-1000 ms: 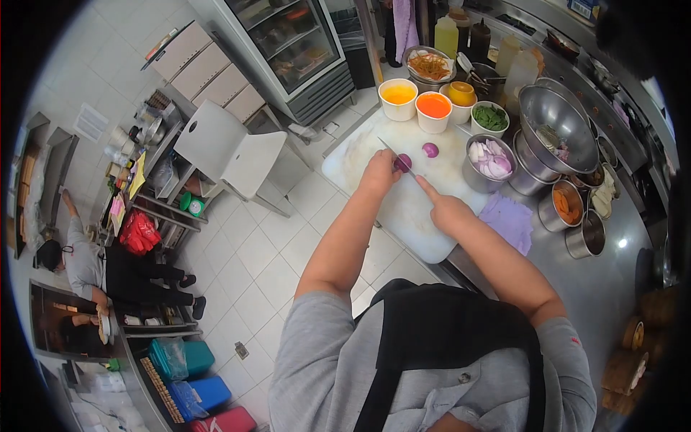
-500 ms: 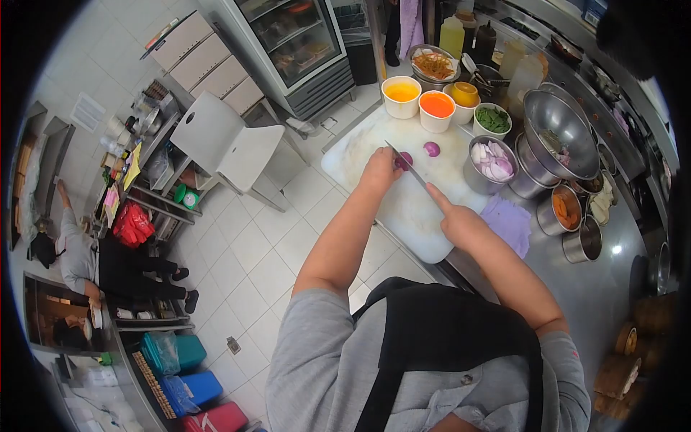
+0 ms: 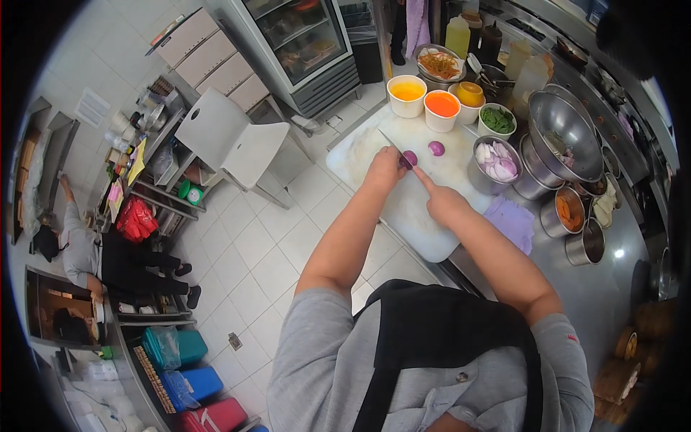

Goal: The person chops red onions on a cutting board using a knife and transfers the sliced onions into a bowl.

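My left hand point(image 3: 386, 170) is closed on a piece of red onion point(image 3: 409, 158) on the white cutting board point(image 3: 425, 225). In my right hand point(image 3: 445, 201) is a knife point(image 3: 386, 135), index finger stretched along it; the blade lies across the onion, its tip pointing to the far left. The handle is hidden in my fist. A second piece of red onion point(image 3: 436, 148) rests on the board just beyond. To the right stands a metal pot point(image 3: 479, 176) filled with cut onion.
Tubs of yellow sauce point(image 3: 406, 104) and orange sauce point(image 3: 441, 121) line the board's far edge, beside a bowl of green leaves point(image 3: 497, 129). A purple cloth point(image 3: 509, 223) and metal bowls point(image 3: 561, 133) lie to the right. Another person point(image 3: 83, 248) stands far left.
My right hand has moved up and left, carrying the knife further across the onion and closer to my left hand. The view has shifted slightly.
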`<state>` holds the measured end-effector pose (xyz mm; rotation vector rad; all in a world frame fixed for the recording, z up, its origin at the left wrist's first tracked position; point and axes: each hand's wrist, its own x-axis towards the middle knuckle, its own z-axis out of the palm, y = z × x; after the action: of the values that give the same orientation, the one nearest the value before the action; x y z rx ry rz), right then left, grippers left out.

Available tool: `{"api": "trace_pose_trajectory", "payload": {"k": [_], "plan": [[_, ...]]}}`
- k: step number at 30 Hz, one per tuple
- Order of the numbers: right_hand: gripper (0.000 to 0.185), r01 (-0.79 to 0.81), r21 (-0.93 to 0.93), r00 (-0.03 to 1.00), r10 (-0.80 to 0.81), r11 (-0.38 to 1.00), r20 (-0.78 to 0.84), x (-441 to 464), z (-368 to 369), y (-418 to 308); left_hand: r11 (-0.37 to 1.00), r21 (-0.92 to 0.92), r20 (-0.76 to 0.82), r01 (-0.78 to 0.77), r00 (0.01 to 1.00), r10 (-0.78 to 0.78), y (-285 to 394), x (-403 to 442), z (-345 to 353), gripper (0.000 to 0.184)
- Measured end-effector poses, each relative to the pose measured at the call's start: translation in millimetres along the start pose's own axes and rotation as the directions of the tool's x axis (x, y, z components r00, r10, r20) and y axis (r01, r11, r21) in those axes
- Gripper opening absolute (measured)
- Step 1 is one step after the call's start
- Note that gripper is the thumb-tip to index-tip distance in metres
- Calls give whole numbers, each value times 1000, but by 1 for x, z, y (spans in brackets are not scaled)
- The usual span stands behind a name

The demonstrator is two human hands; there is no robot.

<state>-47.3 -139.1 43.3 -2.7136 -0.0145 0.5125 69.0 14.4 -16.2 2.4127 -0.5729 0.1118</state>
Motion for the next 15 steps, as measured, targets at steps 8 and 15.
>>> {"api": "trace_pose_trajectory", "payload": {"k": [8, 15], "plan": [[88, 12, 23, 999, -11, 1000, -47, -29, 4, 6, 999, -13, -14, 30, 999, -30, -1, 1, 4, 41], [89, -7, 10, 1000, 7, 1000, 1, -35, -2, 8, 999, 19, 11, 42, 999, -42, 2, 2, 2, 39]]}}
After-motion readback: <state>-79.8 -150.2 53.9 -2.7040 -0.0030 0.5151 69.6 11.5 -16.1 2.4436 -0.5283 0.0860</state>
